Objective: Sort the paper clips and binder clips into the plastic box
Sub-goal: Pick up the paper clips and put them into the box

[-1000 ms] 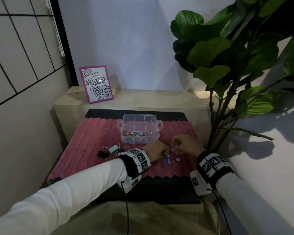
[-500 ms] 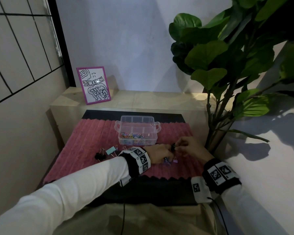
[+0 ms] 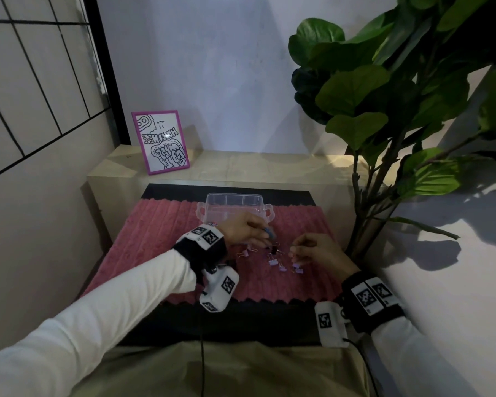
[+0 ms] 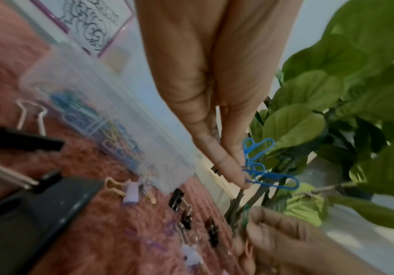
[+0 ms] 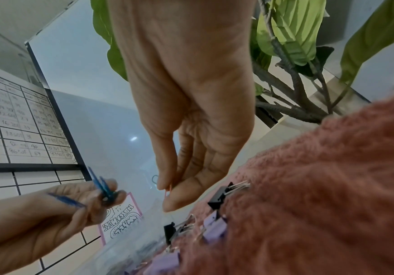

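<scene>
The clear plastic box (image 3: 234,203) stands on the pink mat (image 3: 161,236), with coloured paper clips (image 4: 90,119) in its near compartment. My left hand (image 3: 265,233) hovers just in front of the box and pinches a few blue paper clips (image 4: 261,167) between thumb and fingertips. To its right, my right hand (image 3: 294,252) stays low over the mat and pinches a thin paper clip (image 5: 169,191). Between the hands, several purple binder clips (image 3: 273,263) and black binder clips (image 4: 177,199) lie on the mat.
A large black binder clip (image 4: 26,141) lies left of the box. A big-leafed plant (image 3: 384,110) crowds the right side. A framed drawing (image 3: 162,143) leans on the wooden ledge (image 3: 241,164) behind the mat. A tiled wall closes the left.
My hands were together over the clips near the mat's front. The left hand has since risen toward the box with the blue paper clips, and the right hand has drawn apart to the right.
</scene>
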Action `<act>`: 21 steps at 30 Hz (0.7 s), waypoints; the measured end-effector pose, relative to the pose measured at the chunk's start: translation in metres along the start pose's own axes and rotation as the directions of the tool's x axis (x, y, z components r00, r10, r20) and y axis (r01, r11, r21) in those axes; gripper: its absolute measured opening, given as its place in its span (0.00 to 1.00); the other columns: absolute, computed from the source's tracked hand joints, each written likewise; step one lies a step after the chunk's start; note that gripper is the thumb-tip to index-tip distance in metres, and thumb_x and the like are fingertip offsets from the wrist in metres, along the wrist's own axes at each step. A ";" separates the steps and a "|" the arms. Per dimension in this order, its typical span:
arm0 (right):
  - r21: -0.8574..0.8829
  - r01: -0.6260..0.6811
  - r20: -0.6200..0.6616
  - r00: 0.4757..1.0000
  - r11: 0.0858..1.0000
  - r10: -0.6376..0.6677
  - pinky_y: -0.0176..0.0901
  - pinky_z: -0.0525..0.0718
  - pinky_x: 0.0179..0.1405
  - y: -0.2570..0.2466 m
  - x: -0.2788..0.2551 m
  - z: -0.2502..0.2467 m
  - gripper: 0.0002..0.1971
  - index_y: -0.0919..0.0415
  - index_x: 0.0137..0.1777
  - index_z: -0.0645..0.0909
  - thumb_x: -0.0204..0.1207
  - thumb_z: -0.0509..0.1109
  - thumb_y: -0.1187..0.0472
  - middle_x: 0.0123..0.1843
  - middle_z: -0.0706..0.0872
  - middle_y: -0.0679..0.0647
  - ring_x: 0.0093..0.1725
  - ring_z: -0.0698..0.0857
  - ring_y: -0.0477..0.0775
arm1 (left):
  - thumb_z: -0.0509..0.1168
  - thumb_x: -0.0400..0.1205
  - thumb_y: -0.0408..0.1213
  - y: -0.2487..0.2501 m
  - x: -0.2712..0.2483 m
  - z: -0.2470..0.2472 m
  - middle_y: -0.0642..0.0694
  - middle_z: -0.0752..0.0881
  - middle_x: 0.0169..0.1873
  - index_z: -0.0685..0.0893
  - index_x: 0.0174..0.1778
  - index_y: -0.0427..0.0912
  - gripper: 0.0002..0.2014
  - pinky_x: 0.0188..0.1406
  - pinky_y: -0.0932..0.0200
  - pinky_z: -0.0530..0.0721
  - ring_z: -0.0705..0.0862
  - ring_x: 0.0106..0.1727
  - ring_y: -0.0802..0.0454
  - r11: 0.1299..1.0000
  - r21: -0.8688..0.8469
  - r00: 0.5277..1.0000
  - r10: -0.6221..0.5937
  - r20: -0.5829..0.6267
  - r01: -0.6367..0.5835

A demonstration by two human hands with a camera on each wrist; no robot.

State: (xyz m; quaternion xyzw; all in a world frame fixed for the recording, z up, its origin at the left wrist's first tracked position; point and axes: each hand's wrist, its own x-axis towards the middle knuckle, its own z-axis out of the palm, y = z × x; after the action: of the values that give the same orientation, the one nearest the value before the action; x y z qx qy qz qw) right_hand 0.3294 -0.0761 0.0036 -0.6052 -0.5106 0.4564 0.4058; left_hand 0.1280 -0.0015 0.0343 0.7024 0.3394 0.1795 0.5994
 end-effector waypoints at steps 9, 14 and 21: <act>0.054 -0.024 0.027 0.999 0.998 0.022 0.33 0.86 0.29 0.000 0.000 -0.001 0.04 0.68 0.44 0.82 0.73 0.68 0.74 0.35 0.85 0.60 0.27 0.85 0.45 | 0.62 0.78 0.22 -0.003 -0.016 -0.069 0.47 0.91 0.37 0.83 0.49 0.29 0.08 0.40 0.71 0.87 0.90 0.38 0.58 0.996 -0.091 0.972 -0.045 -0.229 0.024; 0.146 -0.015 0.001 1.000 0.989 0.015 0.33 0.86 0.32 -0.008 0.007 0.002 0.04 0.67 0.41 0.82 0.74 0.67 0.73 0.37 0.86 0.60 0.31 0.87 0.48 | 0.60 0.77 0.18 0.004 -0.017 -0.095 0.37 0.88 0.41 0.81 0.52 0.22 0.09 0.35 0.72 0.87 0.89 0.32 0.60 0.999 -0.033 0.922 -0.034 -0.386 0.023; 0.185 -0.026 0.107 0.994 0.982 0.006 0.35 0.89 0.44 -0.032 0.026 0.024 0.03 0.69 0.46 0.81 0.75 0.66 0.72 0.45 0.86 0.60 0.45 0.88 0.54 | 0.65 0.77 0.25 -0.007 -0.023 -0.098 0.42 0.87 0.56 0.83 0.59 0.40 0.15 0.64 0.50 0.82 0.85 0.57 0.47 0.797 0.573 0.981 -0.134 -0.143 0.192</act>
State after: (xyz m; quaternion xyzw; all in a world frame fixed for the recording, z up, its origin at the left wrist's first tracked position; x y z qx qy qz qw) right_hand 0.2997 -0.0453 0.0250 -0.5436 -0.4816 0.5371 0.4290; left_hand 0.0457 0.0534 0.0518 0.8111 0.4655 0.0475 0.3509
